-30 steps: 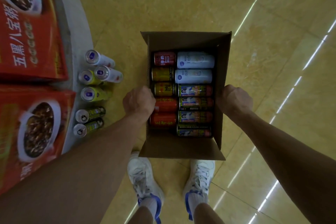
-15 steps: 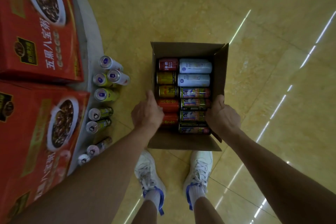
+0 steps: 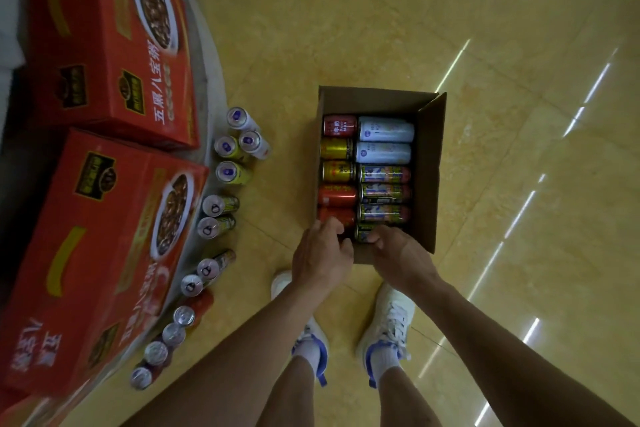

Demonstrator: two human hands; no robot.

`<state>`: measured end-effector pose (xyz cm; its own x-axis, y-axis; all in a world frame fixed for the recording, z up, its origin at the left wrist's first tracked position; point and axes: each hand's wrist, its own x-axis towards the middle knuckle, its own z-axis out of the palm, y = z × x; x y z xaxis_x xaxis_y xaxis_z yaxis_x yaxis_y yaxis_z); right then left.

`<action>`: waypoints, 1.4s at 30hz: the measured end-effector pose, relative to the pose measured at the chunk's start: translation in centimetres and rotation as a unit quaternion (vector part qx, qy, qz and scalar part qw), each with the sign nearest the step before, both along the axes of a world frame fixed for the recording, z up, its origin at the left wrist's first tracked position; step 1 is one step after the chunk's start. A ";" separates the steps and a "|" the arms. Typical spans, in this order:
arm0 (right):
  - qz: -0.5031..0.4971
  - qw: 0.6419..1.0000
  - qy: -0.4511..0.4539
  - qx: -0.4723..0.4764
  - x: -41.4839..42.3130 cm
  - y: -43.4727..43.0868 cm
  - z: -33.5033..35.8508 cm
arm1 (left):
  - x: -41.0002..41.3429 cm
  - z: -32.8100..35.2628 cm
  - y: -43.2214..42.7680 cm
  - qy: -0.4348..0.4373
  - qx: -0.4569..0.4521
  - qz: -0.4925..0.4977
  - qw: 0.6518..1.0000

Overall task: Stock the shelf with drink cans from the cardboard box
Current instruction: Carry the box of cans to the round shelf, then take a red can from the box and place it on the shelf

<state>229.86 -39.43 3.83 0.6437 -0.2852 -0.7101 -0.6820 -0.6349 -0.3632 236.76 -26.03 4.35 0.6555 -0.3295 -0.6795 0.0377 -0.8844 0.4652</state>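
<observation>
An open cardboard box [image 3: 429,163] stands on the floor in front of my feet. Drink cans lie in it in two rows: red cans [image 3: 339,125] and gold cans [image 3: 336,148] on the left, white cans [image 3: 386,131] and patterned cans [image 3: 385,174] on the right. My left hand [image 3: 320,255] reaches over the box's near end, fingers curled against the nearest red can [image 3: 336,215]. My right hand [image 3: 398,250] curls its fingers over the nearest patterned can [image 3: 362,231], mostly hiding it. Several cans [image 3: 227,146] stand along the low round shelf [image 3: 207,80] at left.
Two large red cartons [image 3: 104,45] lie on the round shelf above the row of standing cans. My white shoes [image 3: 391,322] stand just behind the box. Glossy yellow tiled floor [image 3: 519,218] spreads to the right and beyond the box.
The box went down to the floor. Both hands left its side walls and came together at its near end, over the nearest cans. My view swung toward the shelf.
</observation>
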 end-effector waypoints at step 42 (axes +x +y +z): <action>0.283 0.910 -0.172 -0.251 19.2 -8.7 -22.0 | 16.8 -23.0 -12.8 -0.049 -0.064 0.217 0.973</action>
